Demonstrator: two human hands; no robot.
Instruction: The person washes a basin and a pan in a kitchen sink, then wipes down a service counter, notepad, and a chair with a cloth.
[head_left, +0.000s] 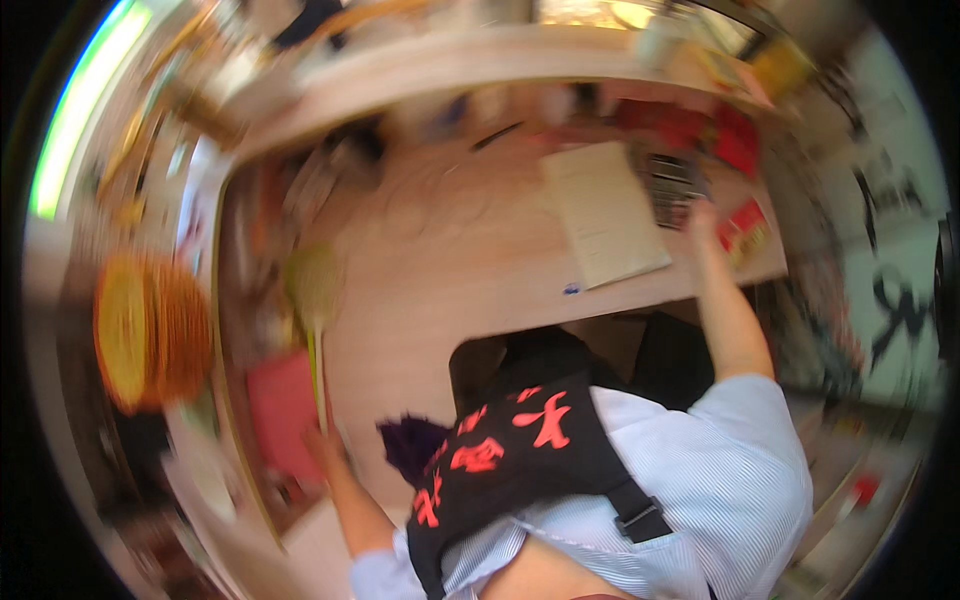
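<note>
My left hand (322, 442) is blurred at the lower left, closed around the thin handle of a yellow-green fly swatter (315, 285), whose broad head points away from me. A pink folder or sheet (285, 409) lies beside that hand. On the right, my right hand (703, 216) reaches over the desk at the lower corner of a dark calculator (669, 187); blur hides its fingers, so whether it holds anything cannot be told. Left of the calculator lies a pale paper pad (604, 214). A red and yellow packet (744, 231) is just right of my right hand.
The wooden desk (420, 277) has a raised shelf (450, 56) along its back. A dark pen (496, 137) and red packets (731, 139) lie towards the back. A small blue item (571, 289) is near the front edge. Stacked orange round objects (154, 334) stand at the left.
</note>
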